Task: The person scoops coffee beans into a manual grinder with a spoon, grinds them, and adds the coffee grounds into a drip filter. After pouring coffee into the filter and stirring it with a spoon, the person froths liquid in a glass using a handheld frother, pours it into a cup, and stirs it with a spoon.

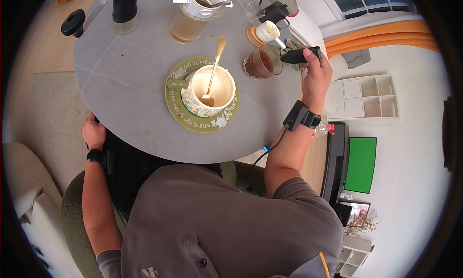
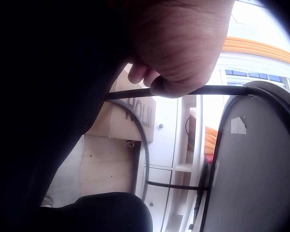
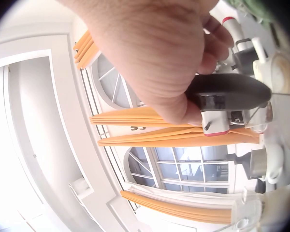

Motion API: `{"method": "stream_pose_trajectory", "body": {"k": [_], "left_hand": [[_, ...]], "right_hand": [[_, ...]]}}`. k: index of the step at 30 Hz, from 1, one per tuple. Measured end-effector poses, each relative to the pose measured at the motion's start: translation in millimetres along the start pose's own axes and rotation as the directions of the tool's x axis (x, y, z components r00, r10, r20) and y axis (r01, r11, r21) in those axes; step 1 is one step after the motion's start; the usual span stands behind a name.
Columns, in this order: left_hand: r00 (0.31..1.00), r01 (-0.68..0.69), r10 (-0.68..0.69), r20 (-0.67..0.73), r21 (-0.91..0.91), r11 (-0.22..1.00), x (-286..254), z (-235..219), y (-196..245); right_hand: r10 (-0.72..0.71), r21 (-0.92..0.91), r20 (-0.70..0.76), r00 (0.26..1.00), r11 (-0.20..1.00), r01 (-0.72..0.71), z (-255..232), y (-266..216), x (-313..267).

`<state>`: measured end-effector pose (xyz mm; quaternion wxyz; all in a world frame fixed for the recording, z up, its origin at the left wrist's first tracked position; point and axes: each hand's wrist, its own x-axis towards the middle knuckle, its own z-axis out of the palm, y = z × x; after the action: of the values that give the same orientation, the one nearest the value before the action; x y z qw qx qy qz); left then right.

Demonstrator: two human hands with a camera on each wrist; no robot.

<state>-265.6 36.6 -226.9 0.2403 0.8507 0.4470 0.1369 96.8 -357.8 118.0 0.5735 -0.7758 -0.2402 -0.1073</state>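
My right hand (image 1: 316, 78) grips a black handheld milk frother (image 1: 301, 55), thumb along its body. In the right wrist view its thin metal shaft runs from the tip toward brown liquid. The head view shows the frother's tip over a ribbed glass (image 1: 251, 68) of brown liquid; the whisk end is hard to make out. Left of the glass, a floral cup (image 1: 195, 104) with a gold spoon (image 1: 218, 51) leaning in it stands on a green saucer (image 1: 176, 109). At the table's left edge my left hand (image 1: 94, 132) curls round a black bar (image 2: 217, 90) under the tabletop.
A white dripper (image 1: 193, 7) sits on a glass carafe (image 1: 185, 29) at the back. A coffee mug (image 1: 266, 31), a black pitcher (image 1: 274, 13) and a green cloth (image 1: 292, 46) stand beyond the glass. A black cylinder (image 1: 125, 5) and crank knob (image 1: 73, 23) are at far left.
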Motion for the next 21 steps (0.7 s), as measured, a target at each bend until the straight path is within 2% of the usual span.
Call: {"method": "stream_pose_trajectory", "body": {"k": [7,10,13,15,18,21], "left_hand": [[1.000,-0.026,0.026,-0.005,-0.014,1.000,-1,-6,9],[1.000,-0.024,0.024,-0.019,-0.029,0.999,-3,-10,15],[0.998,-0.046,0.045,-0.040,-0.023,0.999,-3,-6,9],[0.998,-0.053,0.052,-0.039,-0.025,0.998,-1,-5,7],[0.998,-0.058,0.057,-0.034,-0.030,0.998,-2,-4,7],[0.998,-0.049,0.048,-0.033,-0.022,0.999,-1,-4,7]], "right_hand": [[0.018,0.011,0.009,1.000,1.000,-0.018,-3,1,0],[0.035,0.106,0.010,0.999,0.994,-0.036,-3,1,0],[0.025,0.097,0.000,1.000,0.995,-0.025,-7,1,0],[0.011,-0.032,0.001,1.000,0.999,-0.011,-7,-1,0],[0.040,0.059,0.027,0.999,0.997,-0.041,-11,3,1],[0.011,-0.019,-0.013,1.000,1.000,-0.011,-9,-3,-1]]}}
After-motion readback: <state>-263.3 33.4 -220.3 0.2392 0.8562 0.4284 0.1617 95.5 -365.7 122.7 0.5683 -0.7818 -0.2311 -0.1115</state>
